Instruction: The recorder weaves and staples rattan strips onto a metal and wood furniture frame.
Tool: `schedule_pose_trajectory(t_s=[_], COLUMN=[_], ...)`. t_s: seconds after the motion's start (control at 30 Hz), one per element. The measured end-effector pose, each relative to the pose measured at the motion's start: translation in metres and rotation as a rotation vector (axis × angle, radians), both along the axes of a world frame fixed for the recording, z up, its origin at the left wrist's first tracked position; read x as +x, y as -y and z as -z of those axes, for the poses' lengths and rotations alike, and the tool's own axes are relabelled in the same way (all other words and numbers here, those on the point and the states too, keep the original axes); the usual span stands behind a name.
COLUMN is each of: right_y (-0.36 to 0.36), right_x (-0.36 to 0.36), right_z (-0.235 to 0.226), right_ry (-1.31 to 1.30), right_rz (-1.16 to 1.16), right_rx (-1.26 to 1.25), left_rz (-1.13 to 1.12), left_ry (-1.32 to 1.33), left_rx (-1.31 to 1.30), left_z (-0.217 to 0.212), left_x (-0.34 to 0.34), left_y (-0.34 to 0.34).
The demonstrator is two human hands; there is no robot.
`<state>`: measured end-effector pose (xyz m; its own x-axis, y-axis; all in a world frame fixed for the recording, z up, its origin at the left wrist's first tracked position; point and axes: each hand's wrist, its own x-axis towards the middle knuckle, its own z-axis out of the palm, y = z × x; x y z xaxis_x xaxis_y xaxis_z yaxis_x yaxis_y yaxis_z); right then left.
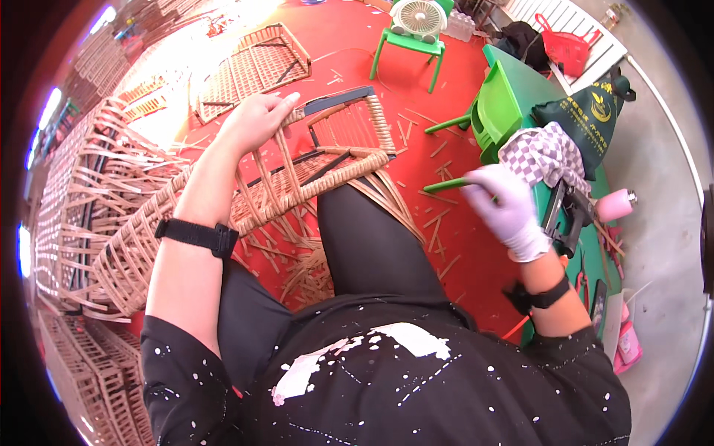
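Observation:
My bare left hand (256, 125) is closed around the top rail of a woven rattan basket frame (297, 189), which is tilted across my lap. Dark flat bars and upright strips form its open side, and loose strips hang from its near right corner over my thigh. My right hand (504, 204), in a pale glove, is raised right of the frame, apart from it. Its fingers are loosely bent, with a gap to the thumb and nothing visible in them. Behind the fingertips shows a green chair leg (445, 185).
At right, a green chair (500, 104) stands beside a green table (606, 223) with a checkered cloth (547, 154), a dark green bag (591, 119) and a black tool (569, 215). A fan (419, 18) sits on a green stool (410, 43). Strip scraps litter the red floor; woven pieces (97, 215) pile left.

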<state>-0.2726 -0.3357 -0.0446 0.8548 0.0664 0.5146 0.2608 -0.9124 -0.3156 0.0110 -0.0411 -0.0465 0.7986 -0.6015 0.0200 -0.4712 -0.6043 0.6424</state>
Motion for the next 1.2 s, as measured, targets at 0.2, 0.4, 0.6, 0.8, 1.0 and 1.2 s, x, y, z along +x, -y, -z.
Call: schedule_pose_trajectory(t_s=[0.2,0.4,0.6,0.8,1.0,1.2], right_y=[-0.076,-0.110,-0.129,-0.129,-0.114,-0.095], right_x=[0.045,0.058,0.081,0.083,0.089,0.095], right_z=[0.041,0.048,0.047,0.031,0.012,-0.010], right_ry=[-0.368,-0.411,-0.636,-0.845,-0.949,-0.878], right_rz=[0.003,-0.163,-0.299,-0.459,-0.409,-0.527], right_rx=[-0.075,0.415,0.818,1.005,1.458,1.525], left_rz=[-0.002,-0.038,-0.044,-0.046,-0.033,0.258], left_ry=[0.004,0.003,-0.037,-0.007,0.127,0.317], left_rx=[-0.010,-0.068,-0.075,-0.084,-0.150,-0.108], left_z=[0.009,0.004,0.005,0.003,0.008,-0.015], left_x=[0.012,0.000,0.004,-0.005,-0.005,-0.032], left_y=[0.006,0.008,0.004,0.013,0.003,-0.008])
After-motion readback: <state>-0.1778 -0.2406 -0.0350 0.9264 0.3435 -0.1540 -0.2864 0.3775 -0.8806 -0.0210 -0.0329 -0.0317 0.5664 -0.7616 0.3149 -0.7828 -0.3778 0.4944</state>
